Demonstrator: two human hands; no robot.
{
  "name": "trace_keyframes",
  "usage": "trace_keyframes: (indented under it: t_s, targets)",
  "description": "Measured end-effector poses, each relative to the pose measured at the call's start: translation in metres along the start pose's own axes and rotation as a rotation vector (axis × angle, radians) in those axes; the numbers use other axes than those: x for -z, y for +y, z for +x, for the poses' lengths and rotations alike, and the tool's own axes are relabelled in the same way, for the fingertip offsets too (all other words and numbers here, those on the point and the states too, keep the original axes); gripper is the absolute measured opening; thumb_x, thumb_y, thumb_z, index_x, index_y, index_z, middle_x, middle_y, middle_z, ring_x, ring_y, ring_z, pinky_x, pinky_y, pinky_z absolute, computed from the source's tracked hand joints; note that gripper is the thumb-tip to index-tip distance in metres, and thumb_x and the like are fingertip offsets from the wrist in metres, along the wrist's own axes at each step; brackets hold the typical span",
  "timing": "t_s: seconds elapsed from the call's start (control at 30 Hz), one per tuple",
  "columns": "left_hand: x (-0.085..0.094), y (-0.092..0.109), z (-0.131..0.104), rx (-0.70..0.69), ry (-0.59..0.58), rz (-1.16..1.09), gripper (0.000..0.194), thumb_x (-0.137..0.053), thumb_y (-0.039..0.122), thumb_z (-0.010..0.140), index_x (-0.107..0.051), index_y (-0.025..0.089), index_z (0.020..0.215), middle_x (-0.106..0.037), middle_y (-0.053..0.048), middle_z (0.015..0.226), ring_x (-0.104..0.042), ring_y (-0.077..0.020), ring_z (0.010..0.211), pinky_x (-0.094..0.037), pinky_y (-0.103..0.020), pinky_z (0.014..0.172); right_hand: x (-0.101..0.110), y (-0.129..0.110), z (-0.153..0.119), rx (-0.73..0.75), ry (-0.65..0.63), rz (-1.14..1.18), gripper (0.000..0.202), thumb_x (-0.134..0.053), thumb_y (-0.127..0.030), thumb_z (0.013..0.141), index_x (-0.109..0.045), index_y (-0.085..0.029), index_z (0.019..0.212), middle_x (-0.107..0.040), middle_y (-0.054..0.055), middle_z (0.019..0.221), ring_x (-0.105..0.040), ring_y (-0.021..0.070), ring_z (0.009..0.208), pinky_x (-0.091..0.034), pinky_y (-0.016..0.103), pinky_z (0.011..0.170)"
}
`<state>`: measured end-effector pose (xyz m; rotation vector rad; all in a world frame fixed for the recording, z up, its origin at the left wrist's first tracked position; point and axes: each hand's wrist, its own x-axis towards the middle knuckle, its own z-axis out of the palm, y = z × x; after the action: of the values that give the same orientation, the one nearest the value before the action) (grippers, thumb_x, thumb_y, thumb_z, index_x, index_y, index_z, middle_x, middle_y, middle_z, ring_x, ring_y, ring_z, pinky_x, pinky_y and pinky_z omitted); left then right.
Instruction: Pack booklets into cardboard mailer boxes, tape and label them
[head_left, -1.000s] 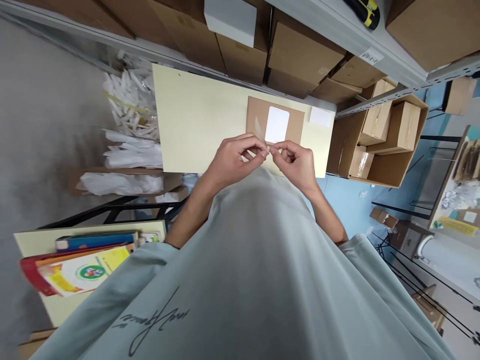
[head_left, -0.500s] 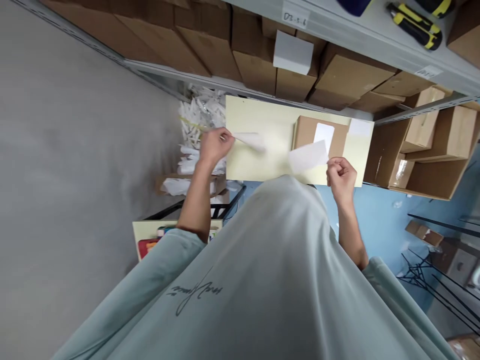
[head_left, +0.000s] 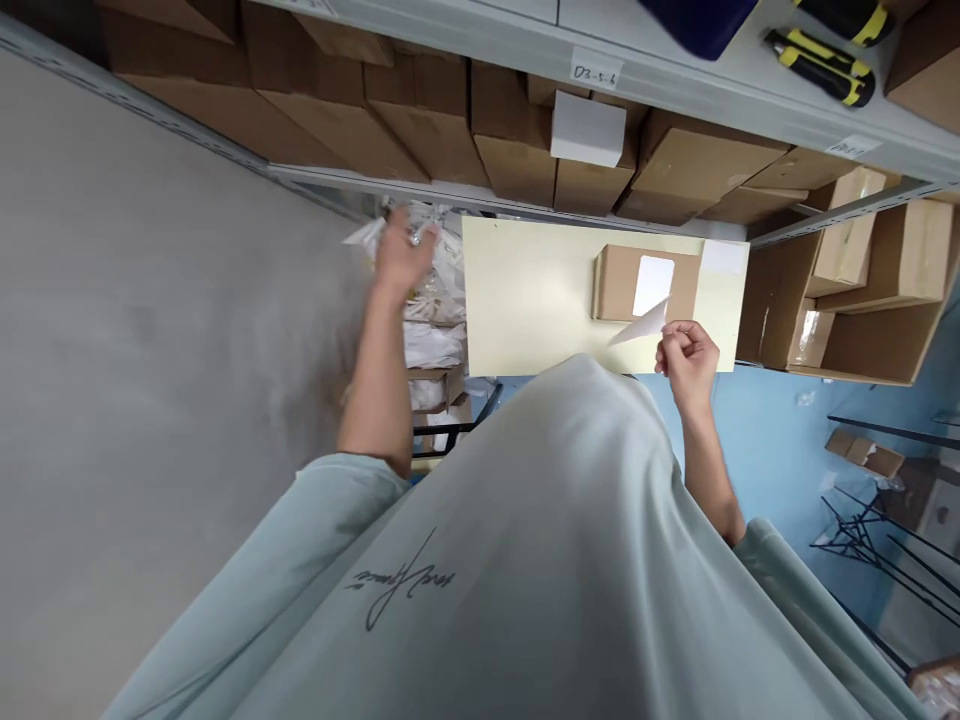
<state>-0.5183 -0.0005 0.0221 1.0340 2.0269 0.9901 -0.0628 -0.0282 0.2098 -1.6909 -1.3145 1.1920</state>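
Note:
My right hand (head_left: 688, 357) pinches one end of a thin white label (head_left: 646, 324), which slants down to the left over the board's front edge. Just behind it, a brown cardboard box (head_left: 616, 284) lies flat on the pale yellow board (head_left: 529, 300), with a white rectangular label (head_left: 653, 286) on its top. My left hand (head_left: 405, 255), slightly blurred, is beyond the board's left side above a heap of white paper scraps (head_left: 442, 250). Its fingers are spread apart, and a piece of white paper (head_left: 365, 237) shows beside them.
A metal shelf (head_left: 495, 40) with several cardboard boxes (head_left: 525, 165) runs behind the board. Utility knives (head_left: 825, 65) lie on its upper level. A large open carton (head_left: 862, 345) adjoins the board's right end. A grey wall (head_left: 187, 400) is at the left.
My left hand has moved left and away from me, off the board to the scraps, and let go of its white paper. The label in my right hand has turned to a steeper slant.

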Motion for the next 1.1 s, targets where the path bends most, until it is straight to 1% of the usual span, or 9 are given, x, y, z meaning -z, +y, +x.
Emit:
trace_keyframes:
  t_s: [0.07, 0.17, 0.3, 0.57, 0.7, 0.83, 0.93, 1.03, 1.1]
  targets:
    - [-0.056, 0.043, -0.047, 0.081, -0.195, -0.238, 0.053, -0.083, 0.070, 0.092, -0.075, 0.022, 0.111, -0.082, -0.013, 0.127, -0.076, -0.0330, 0.126, -0.061, -0.057, 0.120, -0.005, 0.005, 0.004, 0.052, 0.009, -0.072, 0.028, -0.076, -0.053, 0.095, -0.066, -0.027, 0.092, -0.060, -0.009, 0.058, -0.056, 0.0117, 0.046, -0.045, 0.022, 0.045]
    - [-0.119, 0.116, -0.129, 0.144, -0.506, -0.629, 0.051, -0.086, 0.070, 0.091, -0.076, 0.022, 0.107, -0.086, -0.013, 0.120, -0.084, -0.0286, 0.111, -0.069, -0.051, 0.107, -0.007, 0.015, 0.009, 0.205, 0.003, -0.296, 0.027, -0.070, -0.053, 0.103, -0.070, -0.027, 0.098, -0.064, -0.007, 0.062, -0.061, 0.0134, 0.054, -0.054, 0.025, 0.056]
    - [-0.155, 0.176, -0.190, 0.256, -0.476, -0.902, 0.052, -0.090, 0.070, 0.091, -0.072, 0.023, 0.106, -0.085, -0.011, 0.123, -0.086, -0.0242, 0.105, -0.070, -0.046, 0.108, -0.004, 0.034, 0.014, 0.472, -0.127, -0.637, 0.023, -0.063, -0.044, 0.112, -0.075, -0.026, 0.105, -0.072, -0.003, 0.067, -0.067, 0.0143, 0.060, -0.050, 0.027, 0.064]
    - [-0.199, 0.193, -0.195, 0.334, -0.289, -0.937, 0.055, -0.100, 0.063, 0.079, -0.066, 0.025, 0.100, -0.079, -0.002, 0.099, -0.081, -0.0219, 0.100, -0.068, -0.029, 0.082, 0.022, 0.066, 0.029, 0.655, -0.400, -0.907, 0.029, -0.052, -0.030, 0.120, -0.074, -0.024, 0.103, -0.078, 0.001, 0.076, -0.070, 0.0153, 0.065, -0.038, 0.031, 0.061]
    - [-0.224, 0.198, -0.194, 0.394, -0.214, -0.888, 0.051, -0.100, 0.058, 0.077, -0.066, 0.025, 0.096, -0.074, 0.000, 0.091, -0.076, -0.0187, 0.086, -0.060, -0.024, 0.065, 0.046, 0.071, 0.043, 0.599, -0.534, -0.924, 0.029, -0.053, -0.029, 0.121, -0.078, -0.023, 0.108, -0.082, 0.004, 0.085, -0.073, 0.0176, 0.072, -0.038, 0.032, 0.063]
    - [-0.248, 0.203, -0.196, 0.436, -0.180, -0.823, 0.053, -0.099, 0.063, 0.076, -0.068, 0.025, 0.094, -0.075, 0.000, 0.091, -0.072, -0.0173, 0.081, -0.056, -0.024, 0.061, 0.081, 0.079, 0.064, 0.437, -0.702, -0.695, 0.012, -0.075, -0.034, 0.111, -0.081, -0.025, 0.118, -0.086, 0.004, 0.104, -0.076, 0.0178, 0.079, -0.047, 0.030, 0.068]
    - [-0.262, 0.210, -0.199, 0.438, -0.163, -0.751, 0.048, -0.094, 0.065, 0.083, -0.067, 0.026, 0.096, -0.076, 0.000, 0.094, -0.075, -0.0194, 0.086, -0.059, -0.026, 0.064, 0.102, 0.089, 0.086, 0.196, -0.599, -0.364, 0.018, -0.082, -0.045, 0.105, -0.082, -0.027, 0.106, -0.085, 0.003, 0.105, -0.075, 0.0159, 0.074, -0.056, 0.030, 0.071]
    - [-0.271, 0.218, -0.201, 0.410, -0.179, -0.654, 0.047, -0.085, 0.069, 0.090, -0.063, 0.028, 0.099, -0.076, -0.002, 0.097, -0.075, -0.0221, 0.090, -0.058, -0.029, 0.065, 0.112, 0.099, 0.111, -0.041, -0.419, -0.081, 0.039, -0.083, -0.065, 0.098, -0.082, -0.026, 0.098, -0.084, 0.003, 0.102, -0.072, 0.0142, 0.066, -0.057, 0.029, 0.061]
    - [-0.276, 0.225, -0.201, 0.373, -0.206, -0.600, 0.049, -0.080, 0.073, 0.091, -0.060, 0.029, 0.102, -0.074, -0.002, 0.098, -0.075, -0.0232, 0.092, -0.057, -0.030, 0.066, 0.114, 0.102, 0.124, -0.141, -0.406, 0.028, 0.049, -0.087, -0.073, 0.089, -0.081, -0.025, 0.095, -0.081, 0.002, 0.088, -0.072, 0.0147, 0.062, -0.056, 0.028, 0.054]
